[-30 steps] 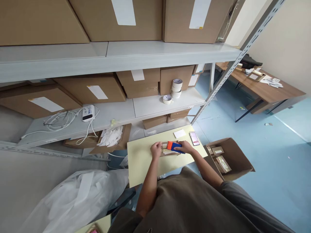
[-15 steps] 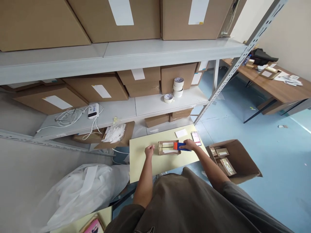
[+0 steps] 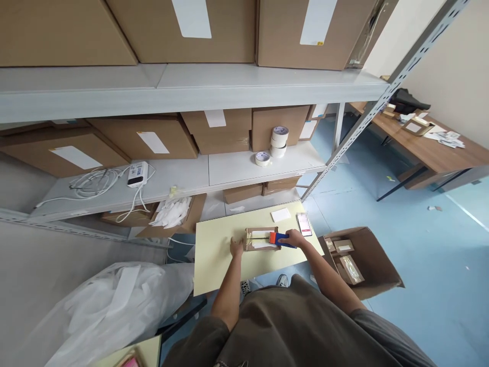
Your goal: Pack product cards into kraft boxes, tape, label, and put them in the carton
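A small cardboard box [image 3: 262, 245] with white paper on its top lies on the pale yellow table [image 3: 217, 265]. A strip of tape runs along the middle of the box top, from its left end to a blue and orange tape dispenser [image 3: 281, 239]. My right hand [image 3: 295, 238] is closed round the dispenser, whose orange end rests at the right part of the box. At the left end of the box, my left hand [image 3: 236, 247] stands with fingers stretched and somewhat apart, seemingly touching its side. Its fingertips are small and hard to make out.
A phone [image 3: 304, 224] and a white card [image 3: 280, 214] lie at the table's back right. An open carton [image 3: 376, 265] with small boxes stands on the floor to the right. Tape rolls [image 3: 262, 158] sit on the shelf [image 3: 237, 171] ahead. A plastic bag [image 3: 114, 306] bulges at left.
My left hand has gone from a fist left of the box to stretched fingers at its left end. The dispenser stays over the box's right part. The view has shifted slightly.
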`<state>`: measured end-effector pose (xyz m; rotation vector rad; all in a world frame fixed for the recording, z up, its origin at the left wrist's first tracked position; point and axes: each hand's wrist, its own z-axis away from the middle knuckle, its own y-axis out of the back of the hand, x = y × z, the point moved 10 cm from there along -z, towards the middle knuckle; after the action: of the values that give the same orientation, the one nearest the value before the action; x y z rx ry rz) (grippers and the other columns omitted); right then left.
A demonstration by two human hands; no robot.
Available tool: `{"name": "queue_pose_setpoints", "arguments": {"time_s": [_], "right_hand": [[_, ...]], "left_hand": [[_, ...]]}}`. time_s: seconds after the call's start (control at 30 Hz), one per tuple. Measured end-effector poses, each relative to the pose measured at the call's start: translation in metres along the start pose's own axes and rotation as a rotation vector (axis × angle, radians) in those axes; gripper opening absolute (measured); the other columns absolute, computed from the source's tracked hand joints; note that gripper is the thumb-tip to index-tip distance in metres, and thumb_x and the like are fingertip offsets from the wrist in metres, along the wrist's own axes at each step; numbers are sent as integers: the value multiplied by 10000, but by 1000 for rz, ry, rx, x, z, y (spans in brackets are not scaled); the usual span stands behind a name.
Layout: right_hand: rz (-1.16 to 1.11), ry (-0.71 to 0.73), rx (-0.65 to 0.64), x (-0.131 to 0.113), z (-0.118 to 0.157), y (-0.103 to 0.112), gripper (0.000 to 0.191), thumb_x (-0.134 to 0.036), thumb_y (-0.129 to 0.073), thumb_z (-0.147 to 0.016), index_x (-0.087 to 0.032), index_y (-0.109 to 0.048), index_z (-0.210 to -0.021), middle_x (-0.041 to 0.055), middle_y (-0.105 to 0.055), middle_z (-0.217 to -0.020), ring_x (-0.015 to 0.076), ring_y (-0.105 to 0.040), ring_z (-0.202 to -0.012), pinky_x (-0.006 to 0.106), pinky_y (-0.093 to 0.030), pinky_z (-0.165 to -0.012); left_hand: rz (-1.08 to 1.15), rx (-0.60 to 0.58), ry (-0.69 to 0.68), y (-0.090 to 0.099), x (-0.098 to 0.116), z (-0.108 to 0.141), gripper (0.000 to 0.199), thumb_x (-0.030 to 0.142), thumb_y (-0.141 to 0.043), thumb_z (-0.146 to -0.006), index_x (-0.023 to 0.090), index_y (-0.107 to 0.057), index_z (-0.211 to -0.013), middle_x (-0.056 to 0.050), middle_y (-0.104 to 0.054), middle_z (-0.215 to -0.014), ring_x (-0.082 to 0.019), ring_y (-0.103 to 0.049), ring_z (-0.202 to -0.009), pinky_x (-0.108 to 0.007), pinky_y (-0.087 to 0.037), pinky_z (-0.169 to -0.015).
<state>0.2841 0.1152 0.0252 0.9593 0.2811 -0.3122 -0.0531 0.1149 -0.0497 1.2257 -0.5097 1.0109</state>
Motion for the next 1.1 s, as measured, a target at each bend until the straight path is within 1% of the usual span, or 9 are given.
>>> {"name": "queue_pose_setpoints", "arguments": {"time_s": [0.07, 0.13, 0.23, 0.33, 0.4, 0.57, 0.8, 0.97, 1.1], "right_hand": [[-4, 8, -2, 1, 1, 4, 496, -691, -763, -789, -198, -772, -848, 110, -775, -885, 263, -708, -810, 292, -400, -630], [-3, 20, -1, 0, 0, 7, 522, -720, -756, -780, -202, -769, -837, 111, -774, -874, 263, -707, -804, 291, -403, -627], [28, 36, 2, -6, -4, 10, 573, -766, -722, -789, -195, -768, -818, 132, -777, -880, 269, -710, -803, 295, -409, -621], [70, 11, 14, -9, -8, 13, 621, -801, -707, -782, -184, -776, -813, 156, -782, -897, 285, -719, -825, 301, -426, -630], [83, -2, 20, -10, -10, 14, 640, -814, -723, -757, -183, -788, -840, 162, -784, -910, 290, -724, -839, 301, -441, -643], [75, 31, -20, -2, -13, 17, 680, -831, -723, -747, -174, -802, -906, 169, -783, -943, 289, -726, -828, 305, -455, -640], [68, 64, -37, 18, -11, 32, 699, -846, -692, -774, -185, -807, -968, 161, -788, -976, 284, -738, -865, 286, -458, -652], [150, -74, -63, 86, 4, 49, 708, -848, -705, -748, -193, -807, -996, 151, -789, -1032, 295, -736, -946, 286, -478, -699], [165, -177, -32, 142, 21, 71, 643, -801, -730, -768, -194, -800, -971, 139, -796, -990, 283, -729, -894, 286, -464, -675]], "left_hand": [[-63, 93, 39, 14, 6, 6, 645, 459, -537, -986, 176, -447, -1559, -197, -614, -1464, -316, -618, -1326, -388, -498, -1050], [-174, 62, -79, 10, 35, 7, 834, 540, -688, -886, 257, -385, -1610, -169, -435, -1645, -334, -444, -1504, -424, -416, -1171], [-406, -245, -376, -34, 86, 11, 1260, 553, -962, -534, 306, -376, -1622, -146, -249, -1745, -417, -132, -1626, -511, -277, -1259], [-569, -436, -423, -66, 98, 11, 1428, 443, -1022, -354, 304, -380, -1622, -167, -284, -1724, -490, -78, -1613, -598, -205, -1263], [-608, -448, -432, -72, 97, 10, 1384, 375, -1013, -362, 284, -413, -1606, -182, -374, -1667, -502, -151, -1590, -603, -198, -1262], [-573, -387, -510, -69, 95, 13, 1215, 281, -958, -452, 284, -466, -1562, -153, -489, -1542, -428, -322, -1506, -516, -291, -1244], [-609, -382, -538, -71, 100, 15, 1124, 273, -914, -508, 288, -468, -1540, -125, -509, -1501, -389, -365, -1457, -470, -361, -1193], [-618, -375, -570, -71, 100, 15, 1084, 273, -902, -513, 282, -484, -1513, -108, -515, -1488, -386, -371, -1439, -471, -373, -1179], [-607, -368, -587, -73, 99, 13, 1072, 263, -892, -526, 292, -478, -1514, -106, -519, -1477, -378, -373, -1437, -465, -367, -1184]]}}
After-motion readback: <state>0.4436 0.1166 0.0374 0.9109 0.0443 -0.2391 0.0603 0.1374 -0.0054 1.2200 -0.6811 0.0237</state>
